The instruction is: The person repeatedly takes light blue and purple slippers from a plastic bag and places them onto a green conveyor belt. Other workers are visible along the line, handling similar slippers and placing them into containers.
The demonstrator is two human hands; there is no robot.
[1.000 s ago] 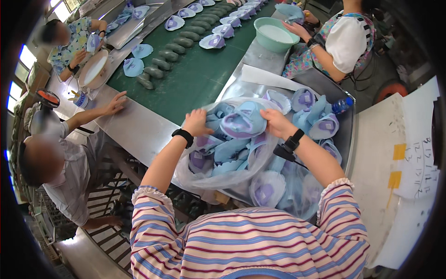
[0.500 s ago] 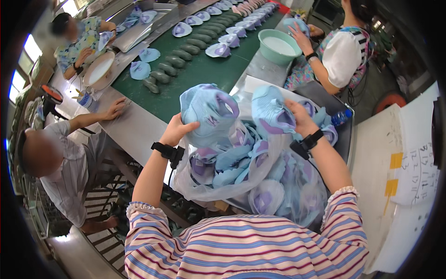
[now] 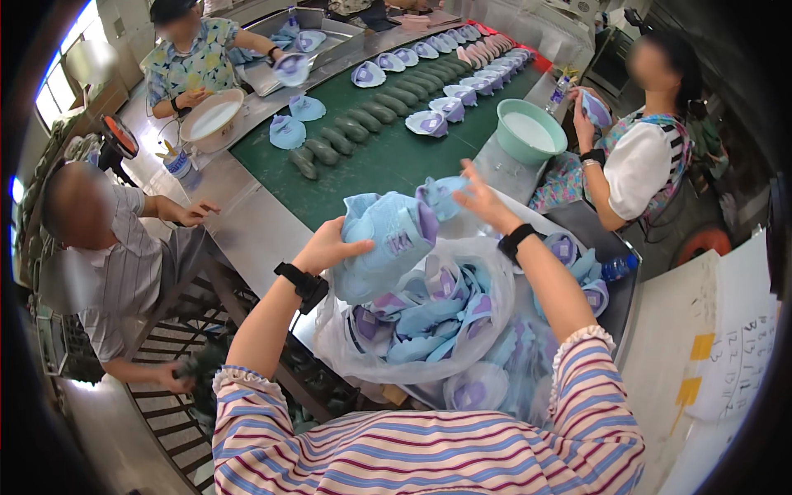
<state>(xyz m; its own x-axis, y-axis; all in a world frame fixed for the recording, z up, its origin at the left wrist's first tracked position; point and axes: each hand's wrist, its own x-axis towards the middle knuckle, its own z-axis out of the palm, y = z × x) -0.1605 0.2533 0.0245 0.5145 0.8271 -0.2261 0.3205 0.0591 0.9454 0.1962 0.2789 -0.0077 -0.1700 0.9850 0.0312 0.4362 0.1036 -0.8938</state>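
In the head view, the person's left hand (image 3: 326, 247) pinches a light-blue shoe upper (image 3: 379, 239) near its left side, with the thumb laid across the near face and the fingers mostly hidden behind it. This upper is held up over the left rim of a clear plastic bag (image 3: 363, 371), its long axis slanting from lower left to upper right, so that its purple-lined opening faces away from the left hand and toward the right. Just beyond that opening, a second upper (image 3: 441, 195) sits between the held one and the right hand (image 3: 487, 204); the two pieces appear to meet or overlap, though blur hides exactly where. The right hand is clearly the nearer to this second piece, lying to its right with fingers stretched and spread upward; whether its thumb side grips the piece or only touches it, I cannot tell. Below both hands, the open bag holds a loose heap of blue and purple uppers (image 3: 425, 318). Farther off, a green worktop (image 3: 256, 157) carries a line of dark-green lasts (image 3: 367, 115) between rows of shaped uppers. Beyond the right hand stands a pale-green basin (image 3: 528, 153), and beside it a co-worker's hands hold another upper (image 3: 596, 109), well apart from the person's own.
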